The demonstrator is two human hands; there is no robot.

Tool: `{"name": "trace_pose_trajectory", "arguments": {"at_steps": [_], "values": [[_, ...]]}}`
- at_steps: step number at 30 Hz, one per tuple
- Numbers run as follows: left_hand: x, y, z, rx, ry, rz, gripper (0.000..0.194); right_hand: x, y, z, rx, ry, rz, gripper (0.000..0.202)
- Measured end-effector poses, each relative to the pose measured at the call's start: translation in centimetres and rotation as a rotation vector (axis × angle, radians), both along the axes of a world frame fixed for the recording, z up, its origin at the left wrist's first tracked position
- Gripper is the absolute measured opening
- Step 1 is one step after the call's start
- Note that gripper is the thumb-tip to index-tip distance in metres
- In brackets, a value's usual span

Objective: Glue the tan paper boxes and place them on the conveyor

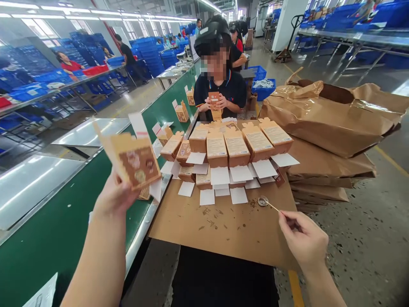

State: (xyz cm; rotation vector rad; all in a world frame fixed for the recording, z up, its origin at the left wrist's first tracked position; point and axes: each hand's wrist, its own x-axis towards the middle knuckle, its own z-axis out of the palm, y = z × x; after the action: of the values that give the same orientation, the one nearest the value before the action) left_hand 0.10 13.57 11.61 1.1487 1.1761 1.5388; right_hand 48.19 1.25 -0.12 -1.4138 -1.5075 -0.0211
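Note:
My left hand (115, 194) grips a small brown printed carton (138, 164), lifted above the belt at the left, its flaps standing open. My right hand (303, 236) is closed in a pinch on a thin pale stick (273, 207). The stick's far tip reaches a small round clear dish (263, 201) on the cardboard-covered table (179, 215). Dark specks and small scraps (212, 219) lie near the dish. Beyond it, several similar cartons (236, 147) are stacked on their sides, white flaps hanging toward me.
A green conveyor belt (79, 226) with a metal edge runs along my left, carrying more cartons (181, 111). Across the table a co-worker (220, 91) holds a carton (214, 100). Large brown paper-wrapped stacks (326, 119) stand at the right.

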Motion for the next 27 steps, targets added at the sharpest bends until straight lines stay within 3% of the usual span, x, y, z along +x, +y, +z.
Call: {"name": "trace_pose_trajectory", "arguments": {"at_steps": [2, 5, 8, 11, 13, 16, 18, 21, 24, 27], "values": [[0.1, -4.5, -4.2, -0.154, -0.069, 0.010, 0.121, 0.1, 1.3, -0.9, -0.060, -0.027, 0.002, 0.026], [1.7, -9.3, -10.4, -0.372, -0.222, 0.119, 0.111, 0.3, 2.5, -2.1, -0.151, -0.073, 0.023, 0.032], [3.5, -11.1, -13.7, -0.438, -0.301, 0.134, 0.097, 0.6, 2.7, -2.5, -0.167, -0.088, 0.034, 0.036], [4.2, -10.9, -14.3, -0.486, -0.188, 0.052, 0.082, -0.2, 1.8, -2.1, -0.091, -0.041, 0.010, 0.027], [4.0, -10.4, -14.0, -0.511, -0.076, -0.011, 0.079, -2.4, 0.7, -1.7, -0.061, 0.033, 0.048, 0.018], [3.6, -9.7, -13.7, -0.508, 0.028, -0.045, 0.083, -8.4, -1.0, -1.7, -0.123, 0.158, 0.295, 0.012], [3.5, -9.4, -13.7, -0.491, 0.050, -0.044, 0.083, -13.0, -1.7, -2.4, -0.179, 0.207, 0.492, 0.017], [3.6, -9.4, -13.9, -0.454, 0.068, -0.052, 0.078, -18.4, -1.6, -4.2, -0.150, 0.153, 0.597, 0.025], [3.7, -9.5, -14.0, -0.446, 0.109, -0.090, 0.069, -20.8, -0.8, -6.0, -0.125, 0.040, 0.615, 0.029], [3.8, -9.6, -14.1, -0.449, 0.126, -0.111, 0.062, -21.3, -0.3, -7.0, -0.132, 0.004, 0.622, 0.033]]}}
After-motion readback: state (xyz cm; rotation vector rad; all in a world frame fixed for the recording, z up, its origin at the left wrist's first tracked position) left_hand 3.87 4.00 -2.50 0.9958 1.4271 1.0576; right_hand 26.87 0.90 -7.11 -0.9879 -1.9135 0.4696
